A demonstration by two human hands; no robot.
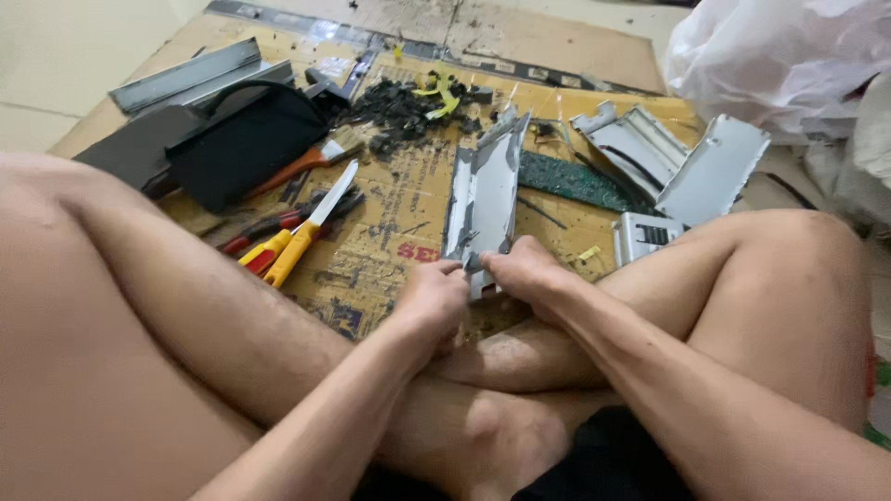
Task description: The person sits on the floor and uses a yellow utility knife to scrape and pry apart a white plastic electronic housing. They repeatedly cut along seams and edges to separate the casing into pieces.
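A long grey metal casing strip point(486, 192) lies on the cardboard sheet point(390, 223), pointing away from me. My left hand point(432, 299) grips its near end from the left. My right hand point(524, 269) grips the same near end from the right, fingers curled over the edge. Both hands sit close together just above my crossed legs.
A yellow-handled knife point(310, 224), red-handled pliers point(269, 227) and a paintbrush point(311, 158) lie left of the strip. A green circuit board point(573, 181), more grey casing parts point(687, 162), black debris point(399, 102), a black pouch point(243, 144) and a white plastic bag point(780, 56) surround it.
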